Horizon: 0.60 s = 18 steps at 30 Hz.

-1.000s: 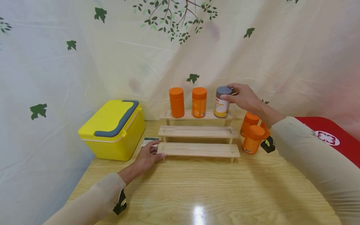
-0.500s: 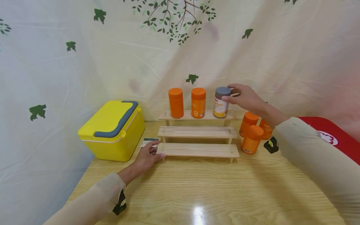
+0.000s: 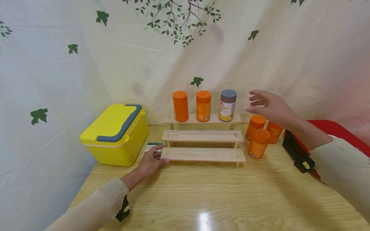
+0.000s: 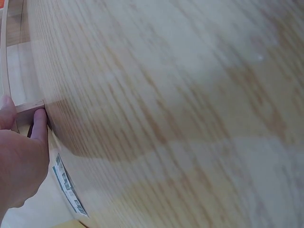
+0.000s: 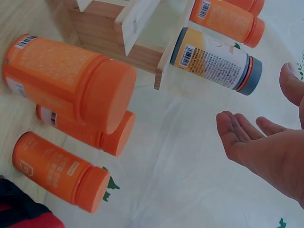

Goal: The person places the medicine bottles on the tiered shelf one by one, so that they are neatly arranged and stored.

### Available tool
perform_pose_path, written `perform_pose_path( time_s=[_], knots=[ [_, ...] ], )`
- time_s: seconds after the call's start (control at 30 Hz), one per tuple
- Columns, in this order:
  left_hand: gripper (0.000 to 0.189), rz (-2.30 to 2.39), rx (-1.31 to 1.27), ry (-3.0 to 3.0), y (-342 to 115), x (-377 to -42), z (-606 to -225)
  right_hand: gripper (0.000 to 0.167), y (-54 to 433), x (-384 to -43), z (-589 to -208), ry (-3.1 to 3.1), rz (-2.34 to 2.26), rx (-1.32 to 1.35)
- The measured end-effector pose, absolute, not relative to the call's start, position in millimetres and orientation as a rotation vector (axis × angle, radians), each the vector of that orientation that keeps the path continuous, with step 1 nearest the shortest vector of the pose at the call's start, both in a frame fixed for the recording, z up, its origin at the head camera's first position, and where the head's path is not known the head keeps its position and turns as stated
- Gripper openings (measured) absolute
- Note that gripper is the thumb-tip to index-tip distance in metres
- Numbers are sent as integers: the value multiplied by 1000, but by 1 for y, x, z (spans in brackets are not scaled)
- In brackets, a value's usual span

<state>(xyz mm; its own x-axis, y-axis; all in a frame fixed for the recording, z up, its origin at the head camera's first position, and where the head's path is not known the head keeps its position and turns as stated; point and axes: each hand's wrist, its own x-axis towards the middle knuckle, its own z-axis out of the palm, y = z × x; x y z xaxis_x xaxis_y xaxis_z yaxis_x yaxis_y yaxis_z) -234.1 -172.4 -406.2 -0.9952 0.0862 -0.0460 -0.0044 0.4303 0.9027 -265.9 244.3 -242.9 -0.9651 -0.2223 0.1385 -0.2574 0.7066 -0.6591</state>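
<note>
A three-step wooden display rack (image 3: 202, 154) stands on the table. My left hand (image 3: 148, 164) grips the left end of its lowest step; in the left wrist view, thumb and finger lie on either side of the step's end (image 4: 29, 108). On the top step, two orange bottles (image 3: 180, 107) and a white-and-yellow bottle (image 3: 227, 107) with a grey lid stand upright in a row. My right hand (image 3: 273, 107) hovers to the right of the grey-lidded bottle, fingers spread and holding nothing. The right wrist view shows a gap between the fingers and that bottle (image 5: 216, 61).
Three more orange bottles (image 3: 259, 143) stand in a cluster on the table, right of the rack. A yellow box (image 3: 115, 134) with a grey handle is at the left. Behind my right forearm lies a red bag (image 3: 332, 128). A small printed card (image 3: 154, 145) lies beside the left hand.
My right hand has let go of the grey-lidded bottle and drawn back to the right, leaving it on the top step. The left hand keeps its place.
</note>
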Motion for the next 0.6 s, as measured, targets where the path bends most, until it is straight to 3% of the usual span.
perform_pose_path(
  time_s=[0.6],
  knots=[
    [62, 1692, 109, 2550, -174, -235, -410, 77, 310, -223, -290, -2908, 1022, 311]
  ],
)
